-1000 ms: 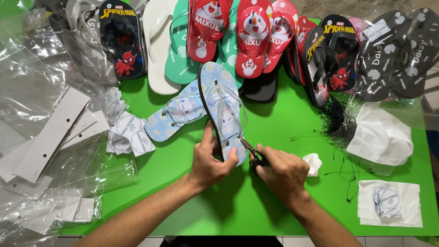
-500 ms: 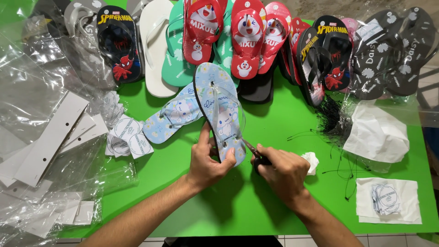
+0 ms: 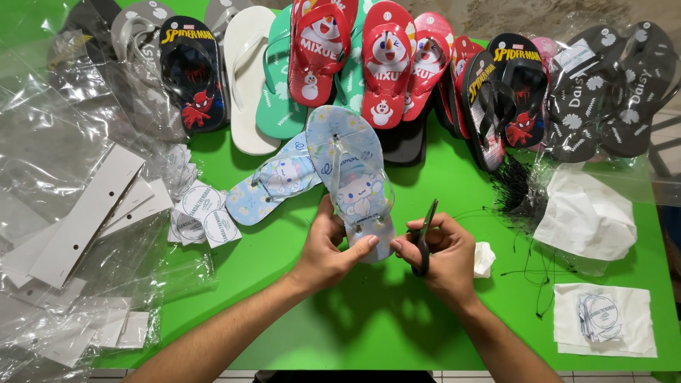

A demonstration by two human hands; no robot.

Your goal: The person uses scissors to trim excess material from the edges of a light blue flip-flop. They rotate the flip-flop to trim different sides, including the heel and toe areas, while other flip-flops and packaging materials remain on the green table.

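Head view, looking down on green worktop (image 3: 369, 326).

Left hand (image 3: 328, 250): fingers closed around heel end of light blue flip-flop (image 3: 352, 177), thumb up along its left edge, fingertips curled over lower right edge. Flip-flop sole up toward camera, cartoon print visible, toe pointing away, heel raised in the grip.

Right hand (image 3: 440, 254): fingers wrapped through handles of black scissors (image 3: 425, 230), blades pointing up and appearing nearly closed, tips just beside right edge of held flip-flop. Contact between blade and flip-flop: cannot tell.

Second light blue flip-flop (image 3: 273, 186) flat on worktop, partly under the held one, angled to the left.

Far edge of worktop: row of overlapping flip-flops, namely red pair (image 3: 355, 57), teal one (image 3: 277, 99), white one (image 3: 245, 78), dark printed ones (image 3: 191, 74), grey ones in clear bags (image 3: 610, 92).

Left side: clear plastic bags (image 3: 50, 149), white card strips (image 3: 85, 213), round paper tags (image 3: 198, 220).

Right side: crumpled white paper scrap (image 3: 484, 259) near right hand, black threads (image 3: 525, 241), white bag (image 3: 585, 216), flat packet of tags (image 3: 603, 319).
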